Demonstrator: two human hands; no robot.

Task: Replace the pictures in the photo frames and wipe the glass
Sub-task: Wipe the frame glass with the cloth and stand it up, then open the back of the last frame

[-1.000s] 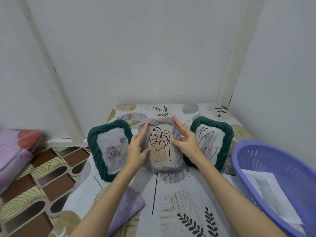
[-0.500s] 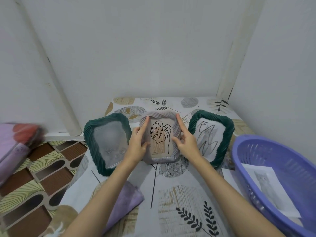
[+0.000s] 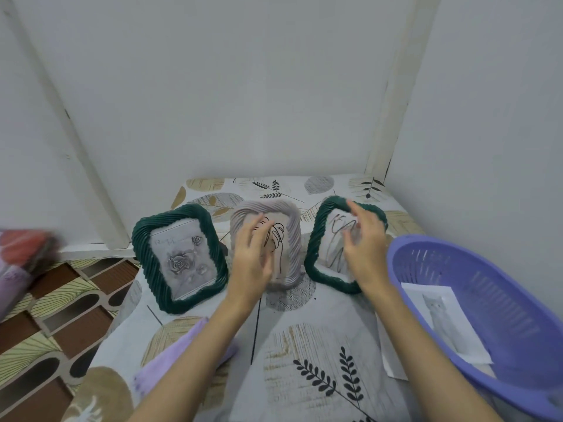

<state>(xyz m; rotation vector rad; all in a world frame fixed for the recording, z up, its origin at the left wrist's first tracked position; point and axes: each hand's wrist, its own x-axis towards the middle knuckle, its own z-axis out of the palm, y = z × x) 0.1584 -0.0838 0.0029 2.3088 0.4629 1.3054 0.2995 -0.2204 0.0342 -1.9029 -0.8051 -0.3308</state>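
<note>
Photo frames: three stand upright in a row toward the table's far edge.
Cloth point(image 3: 182, 357): purple, near left edge of table point(image 3: 320, 376), under left forearm.
Basket point(image 3: 502, 324): purple, right edge, holding a cat print point(image 3: 441, 318).
Left hand point(image 3: 253, 263): fingers loosely spread, empty, before the lilac frame point(image 3: 292, 239).
Right hand point(image 3: 365, 248): fingers spread, empty, before the right green frame point(image 3: 316, 254).
Left green frame point(image 3: 143, 248): rose picture, apart from both hands.
</note>
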